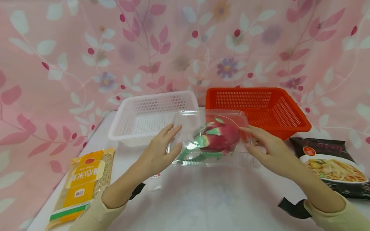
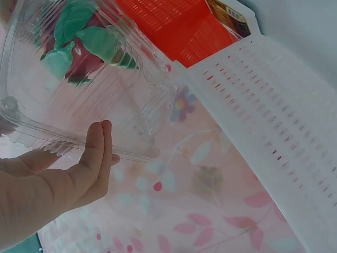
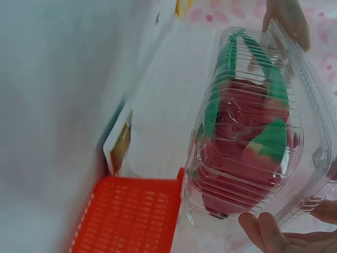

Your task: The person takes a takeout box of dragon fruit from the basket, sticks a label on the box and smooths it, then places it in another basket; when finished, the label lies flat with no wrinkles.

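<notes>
A clear plastic clamshell box (image 1: pixel 189 123) is held up between my two hands over the white table. Inside it lies a red dragon fruit (image 1: pixel 222 136) with green leaf-like scales, also showing through the ribbed plastic in the right wrist view. My left hand (image 1: pixel 160 149) grips the box's left end, its fingers and thumb on either side of the edge. At the opposite end, my right hand (image 1: pixel 267 149) pinches the box edge between fingers and thumb. Both lengthwise sides of the box are free of the hands.
Behind the box stand a white plastic basket (image 1: pixel 118 128) and, to its right, a red one (image 1: pixel 292 112). A yellow grain packet (image 1: pixel 81 189) lies at left, a black noodle packet (image 1: pixel 335 163) at right. Near the left wrist is a small white packet (image 1: pixel 155 183). Pink floral cloth (image 1: pixel 173 41) hangs behind.
</notes>
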Demonstrator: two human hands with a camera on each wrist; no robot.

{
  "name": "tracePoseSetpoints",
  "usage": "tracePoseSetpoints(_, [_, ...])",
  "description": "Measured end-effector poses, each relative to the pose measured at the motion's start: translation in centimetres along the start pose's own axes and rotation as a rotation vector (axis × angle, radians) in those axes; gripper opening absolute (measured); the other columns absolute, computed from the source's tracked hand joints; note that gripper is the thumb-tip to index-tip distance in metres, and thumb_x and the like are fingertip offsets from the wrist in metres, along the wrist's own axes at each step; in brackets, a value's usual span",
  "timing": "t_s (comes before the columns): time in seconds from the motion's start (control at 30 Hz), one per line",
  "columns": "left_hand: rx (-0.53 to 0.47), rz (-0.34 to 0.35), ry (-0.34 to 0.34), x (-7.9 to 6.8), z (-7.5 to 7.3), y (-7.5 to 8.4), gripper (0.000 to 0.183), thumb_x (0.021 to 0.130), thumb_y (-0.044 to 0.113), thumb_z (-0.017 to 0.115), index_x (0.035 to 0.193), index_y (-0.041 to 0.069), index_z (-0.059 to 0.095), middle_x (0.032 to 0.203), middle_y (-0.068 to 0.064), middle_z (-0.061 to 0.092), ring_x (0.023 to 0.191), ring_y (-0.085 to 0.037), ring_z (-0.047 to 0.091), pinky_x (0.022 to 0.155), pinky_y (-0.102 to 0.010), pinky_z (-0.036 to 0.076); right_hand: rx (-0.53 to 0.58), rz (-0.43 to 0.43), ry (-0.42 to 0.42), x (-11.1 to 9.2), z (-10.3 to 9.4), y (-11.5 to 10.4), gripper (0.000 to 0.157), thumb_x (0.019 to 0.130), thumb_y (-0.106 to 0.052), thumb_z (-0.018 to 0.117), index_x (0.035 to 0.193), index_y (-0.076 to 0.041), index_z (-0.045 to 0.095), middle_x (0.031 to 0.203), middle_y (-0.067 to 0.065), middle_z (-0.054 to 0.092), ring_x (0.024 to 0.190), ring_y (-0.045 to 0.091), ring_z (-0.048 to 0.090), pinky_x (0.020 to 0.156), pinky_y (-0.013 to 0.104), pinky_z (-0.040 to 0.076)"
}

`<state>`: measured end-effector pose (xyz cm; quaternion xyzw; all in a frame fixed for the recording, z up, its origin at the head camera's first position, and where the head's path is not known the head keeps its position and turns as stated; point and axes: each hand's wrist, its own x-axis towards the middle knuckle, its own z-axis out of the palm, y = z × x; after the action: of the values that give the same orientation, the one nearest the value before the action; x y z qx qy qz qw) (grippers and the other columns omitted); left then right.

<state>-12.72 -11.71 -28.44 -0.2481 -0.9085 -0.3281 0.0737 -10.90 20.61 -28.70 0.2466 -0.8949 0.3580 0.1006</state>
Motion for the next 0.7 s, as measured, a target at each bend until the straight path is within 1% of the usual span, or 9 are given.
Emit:
tracePoseSetpoints(0.13, [0.013, -0.018, -0.041, -1.6, 0.2, -0.2, 0.056, 0.092, 0.032, 0.049, 0.143, 0.014, 0.033, 0.147, -0.014, 0.024, 0.130, -0.033, 0.031, 0.097, -0.052, 0.034, -0.025, 0.015, -0.031, -0.7, 0.6, -0.3, 0.048, 0.089, -0.014, 0.058, 0.135, -0.013, 0.045, 0.137, 0.014, 0.042, 0.108, 0.033, 0.053, 0.075, 0.045, 0.051])
tracePoseSetpoints(0.27, [0.012, -0.030, -0.080, -3.0, 0.6, -0.5, 0.058, 0.093, 0.031, 0.049, 0.143, 0.011, 0.031, 0.148, -0.017, 0.020, 0.130, -0.036, 0.030, 0.096, -0.053, 0.035, -0.025, 0.023, -0.069, -1.2, 1.3, -0.5, 0.047, 0.089, -0.016, 0.058, 0.135, -0.013, 0.046, 0.138, 0.016, 0.041, 0.107, 0.035, 0.054, 0.076, 0.048, 0.050])
tracePoseSetpoints(0.4, [-0.003, -0.048, -0.114, -4.0, 1.1, -0.8, 0.059, 0.092, 0.027, 0.051, 0.143, 0.008, 0.029, 0.148, -0.020, 0.017, 0.122, -0.036, 0.041, 0.091, -0.048, 0.041, -0.009, 0.042, -0.106, -1.7, 2.0, -0.2, 0.048, 0.088, -0.015, 0.060, 0.134, -0.013, 0.047, 0.138, 0.019, 0.039, 0.104, 0.035, 0.056, 0.072, 0.051, 0.050])
tracePoseSetpoints(0.5, [-0.004, -0.063, -0.139, -4.5, 1.8, -1.0, 0.059, 0.091, 0.024, 0.051, 0.143, 0.006, 0.029, 0.147, -0.024, 0.016, 0.121, -0.037, 0.041, 0.092, -0.047, 0.040, 0.015, 0.060, -0.130, -1.8, 2.4, 0.1, 0.050, 0.087, -0.015, 0.062, 0.135, -0.014, 0.046, 0.138, 0.021, 0.038, 0.101, 0.035, 0.057, 0.070, 0.051, 0.051])
tracePoseSetpoints(0.57, [0.005, -0.074, -0.153, -4.7, 2.2, -1.2, 0.058, 0.091, 0.023, 0.050, 0.142, 0.005, 0.030, 0.145, -0.026, 0.017, 0.125, -0.038, 0.035, 0.094, -0.049, 0.036, 0.028, 0.074, -0.144, -1.9, 2.6, 0.3, 0.052, 0.086, -0.016, 0.063, 0.135, -0.013, 0.046, 0.137, 0.022, 0.038, 0.100, 0.035, 0.058, 0.071, 0.050, 0.051])
tracePoseSetpoints(0.6, [0.005, -0.078, -0.160, -4.8, 2.4, -1.3, 0.058, 0.091, 0.023, 0.050, 0.142, 0.005, 0.031, 0.145, -0.026, 0.017, 0.121, -0.039, 0.041, 0.094, -0.050, 0.036, 0.035, 0.080, -0.148, -1.9, 2.8, 0.4, 0.052, 0.086, -0.016, 0.063, 0.135, -0.013, 0.046, 0.137, 0.023, 0.038, 0.101, 0.035, 0.057, 0.072, 0.050, 0.051])
tracePoseSetpoints(0.63, [0.008, -0.080, -0.163, -4.9, 2.6, -1.5, 0.057, 0.091, 0.023, 0.050, 0.142, 0.005, 0.031, 0.145, -0.027, 0.017, 0.121, -0.039, 0.040, 0.094, -0.051, 0.036, 0.039, 0.087, -0.155, -2.0, 3.0, 0.6, 0.052, 0.086, -0.017, 0.064, 0.135, -0.013, 0.046, 0.137, 0.023, 0.038, 0.101, 0.036, 0.057, 0.073, 0.050, 0.051])
tracePoseSetpoints(0.67, [0.003, -0.086, -0.169, -4.9, 2.7, -1.6, 0.057, 0.091, 0.023, 0.050, 0.142, 0.004, 0.031, 0.145, -0.027, 0.017, 0.112, -0.038, 0.050, 0.094, -0.051, 0.036, 0.043, 0.092, -0.161, -2.0, 3.1, 0.7, 0.053, 0.085, -0.016, 0.064, 0.135, -0.013, 0.046, 0.137, 0.024, 0.038, 0.101, 0.036, 0.057, 0.074, 0.050, 0.051])
tracePoseSetpoints(0.7, [0.001, -0.089, -0.171, -4.9, 2.9, -1.7, 0.057, 0.090, 0.022, 0.050, 0.142, 0.005, 0.032, 0.144, -0.027, 0.018, 0.108, -0.038, 0.053, 0.093, -0.051, 0.037, 0.051, 0.096, -0.169, -2.1, 3.4, 0.9, 0.053, 0.085, -0.017, 0.064, 0.135, -0.012, 0.046, 0.136, 0.025, 0.038, 0.101, 0.037, 0.057, 0.073, 0.050, 0.051])
